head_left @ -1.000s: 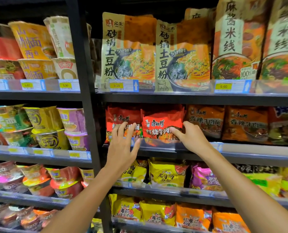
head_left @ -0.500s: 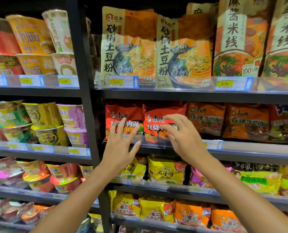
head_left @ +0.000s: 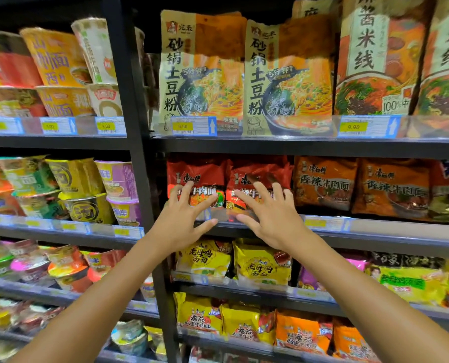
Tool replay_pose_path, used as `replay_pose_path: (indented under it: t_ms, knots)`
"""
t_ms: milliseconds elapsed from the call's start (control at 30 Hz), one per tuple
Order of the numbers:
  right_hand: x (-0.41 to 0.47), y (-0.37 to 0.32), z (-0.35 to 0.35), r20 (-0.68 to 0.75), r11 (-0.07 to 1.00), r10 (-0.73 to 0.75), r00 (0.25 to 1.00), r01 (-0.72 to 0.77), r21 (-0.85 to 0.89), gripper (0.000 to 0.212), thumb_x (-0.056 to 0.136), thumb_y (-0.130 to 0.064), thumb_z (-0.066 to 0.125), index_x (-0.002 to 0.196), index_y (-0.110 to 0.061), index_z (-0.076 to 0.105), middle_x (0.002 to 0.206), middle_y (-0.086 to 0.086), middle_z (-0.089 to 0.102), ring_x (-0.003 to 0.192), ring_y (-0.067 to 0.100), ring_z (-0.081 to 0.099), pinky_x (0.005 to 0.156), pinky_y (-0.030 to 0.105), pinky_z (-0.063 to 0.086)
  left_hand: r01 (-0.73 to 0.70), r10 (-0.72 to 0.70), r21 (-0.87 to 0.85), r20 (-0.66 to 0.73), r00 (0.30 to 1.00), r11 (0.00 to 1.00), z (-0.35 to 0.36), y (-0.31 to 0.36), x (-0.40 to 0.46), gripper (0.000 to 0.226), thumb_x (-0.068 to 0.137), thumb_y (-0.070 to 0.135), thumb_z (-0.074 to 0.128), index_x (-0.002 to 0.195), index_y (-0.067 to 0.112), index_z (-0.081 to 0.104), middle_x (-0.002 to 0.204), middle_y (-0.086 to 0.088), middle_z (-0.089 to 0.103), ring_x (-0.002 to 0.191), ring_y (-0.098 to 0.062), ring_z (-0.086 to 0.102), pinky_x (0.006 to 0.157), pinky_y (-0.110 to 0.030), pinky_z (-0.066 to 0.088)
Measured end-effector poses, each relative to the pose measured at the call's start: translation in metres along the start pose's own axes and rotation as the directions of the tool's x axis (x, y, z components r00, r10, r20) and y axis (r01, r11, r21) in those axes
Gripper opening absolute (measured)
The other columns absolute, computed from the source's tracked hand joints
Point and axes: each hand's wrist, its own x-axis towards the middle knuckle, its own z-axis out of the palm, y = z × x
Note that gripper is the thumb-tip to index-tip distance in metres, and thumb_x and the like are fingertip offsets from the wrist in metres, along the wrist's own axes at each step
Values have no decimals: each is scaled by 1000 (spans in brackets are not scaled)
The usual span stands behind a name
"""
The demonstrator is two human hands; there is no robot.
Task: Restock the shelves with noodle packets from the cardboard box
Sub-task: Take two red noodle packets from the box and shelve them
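Observation:
Two red noodle packets stand side by side on the second shelf [head_left: 375,233] of the right bay. My left hand [head_left: 183,218] is spread in front of the left red packet [head_left: 194,174], fingertips at its face. My right hand [head_left: 268,218] is spread in front of the right red packet [head_left: 260,171], fingers splayed and slightly bent, holding nothing. Whether the fingertips touch the packets I cannot tell. The cardboard box is out of view.
Orange packets [head_left: 325,182] fill the same shelf to the right. Tall tan noodle bags [head_left: 202,74] stand above, yellow packets [head_left: 262,265] below. A black upright post [head_left: 137,153] divides off the left bay of cup noodles [head_left: 79,184].
My right hand has let go of the right red packet's lower edge, risen and moved left, with fingers spread before it. My left hand rose slightly to the left packet.

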Motion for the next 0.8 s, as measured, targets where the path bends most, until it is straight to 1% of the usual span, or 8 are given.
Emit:
replay_pose_path:
  t_ms: [67,133,233,367,500,600,700,800]
  knots:
    - [-2,1,-5,6,999,1,1000,-1,38,76,87,-70,2,154,-42,23,160,4,24,137,38,26,111,55,25,-23,26,-59,53,998,998,-1,-4,-1,66,88,75,20,151,55,15,162,-11,4,144,-39,3,112,-62,30]
    - [-5,1,-9,-71,994,30,997,-22,103,72,90,-67,13,150,-35,38,155,7,33,134,37,32,110,53,30,-28,37,-113,76,996,993,-4,-6,-5,62,94,70,30,151,54,14,164,-7,-1,148,-36,-2,115,-61,22]
    - [-14,-1,-13,-224,981,39,974,6,196,59,93,-58,35,139,-26,54,149,4,42,136,31,36,112,49,34,-49,50,-150,5,999,988,-14,-3,-19,57,97,63,36,151,48,24,164,1,4,150,-29,2,118,-54,19]
    - [-29,-15,-10,-353,926,-107,929,222,305,42,94,-43,54,129,-22,61,140,-2,50,133,21,43,107,40,42,-81,51,-233,-131,990,969,-34,0,-46,53,97,55,40,147,39,38,156,9,31,145,-16,24,110,-39,37]
    - [-35,-47,3,-364,833,-240,900,383,399,39,95,-38,57,131,-22,61,132,-6,59,125,15,52,104,34,46,-38,-5,-218,-190,982,975,-53,-6,-95,42,99,44,48,138,30,53,137,13,53,127,-6,48,96,-28,48]
    - [-36,-85,11,-314,768,-296,902,420,483,40,94,-38,61,133,-27,60,131,-10,60,122,13,54,97,33,49,67,-85,-149,-118,989,986,-59,-25,-147,42,98,48,45,133,29,59,130,11,60,118,-7,54,87,-25,49]
    - [-36,-134,19,-197,707,-410,891,446,549,43,97,-45,55,138,-32,55,138,-12,56,128,12,50,100,34,48,239,-235,-44,87,968,970,-64,-59,-207,56,96,61,35,139,31,53,139,7,55,129,-14,49,99,-33,46]
    - [-36,-187,24,-95,674,-512,854,468,573,47,99,-53,48,143,-37,47,147,-14,48,137,11,42,106,36,45,283,-290,61,232,929,957,-68,-93,-272,62,95,67,39,143,30,50,144,4,52,138,-18,41,112,-40,38]
